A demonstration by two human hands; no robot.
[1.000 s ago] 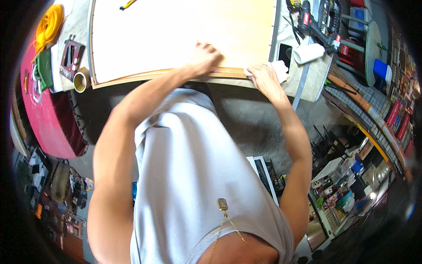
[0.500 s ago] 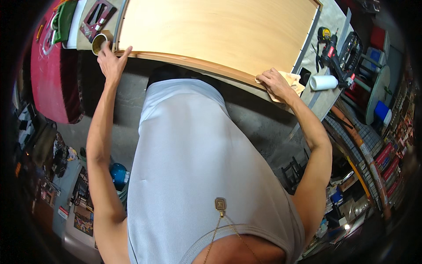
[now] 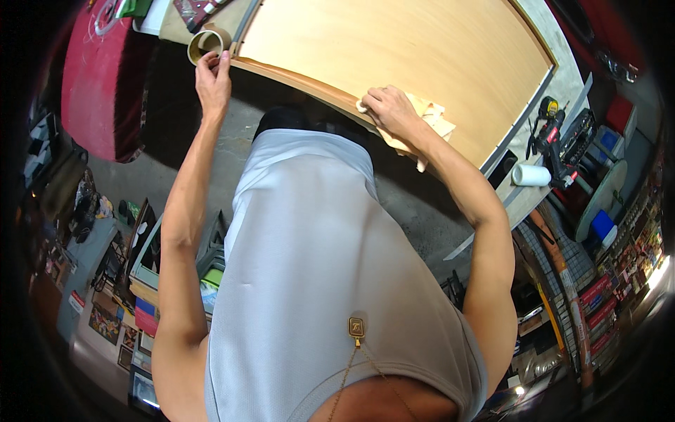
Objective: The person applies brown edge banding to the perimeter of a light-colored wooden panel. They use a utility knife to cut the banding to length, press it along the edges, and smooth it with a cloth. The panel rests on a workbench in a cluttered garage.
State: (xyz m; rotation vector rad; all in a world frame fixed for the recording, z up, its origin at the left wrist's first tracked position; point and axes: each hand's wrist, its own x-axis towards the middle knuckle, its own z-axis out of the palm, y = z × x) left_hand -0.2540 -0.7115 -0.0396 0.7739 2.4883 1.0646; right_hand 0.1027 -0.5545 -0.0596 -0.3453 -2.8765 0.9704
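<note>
A light wooden panel [image 3: 408, 56] with a brown edge strip [image 3: 302, 84] along its near side lies on the table. My right hand [image 3: 394, 112] is closed on a crumpled pale-yellow cloth [image 3: 434, 121], pressed at that near edge; part of the cloth hangs below it. At the panel's near left corner stands a round, open cup-like container [image 3: 207, 43], brownish with a pale rim. My left hand [image 3: 213, 84] has its fingers and thumb bent at the container's near rim, gripping it. The fingertips are partly hidden, and what is inside is unclear.
Right of the panel lie a white roll [image 3: 531, 175], a red-and-black cordless drill [image 3: 554, 144] and a yellow tape measure [image 3: 548, 107]. A dark red tool case [image 3: 197, 13] sits at the far left, beside a red-covered surface [image 3: 102, 98].
My right hand has slid the cloth leftward along the panel's near edge. My left hand's spread thumb and fingers have come together at the container. The whole view has turned somewhat.
</note>
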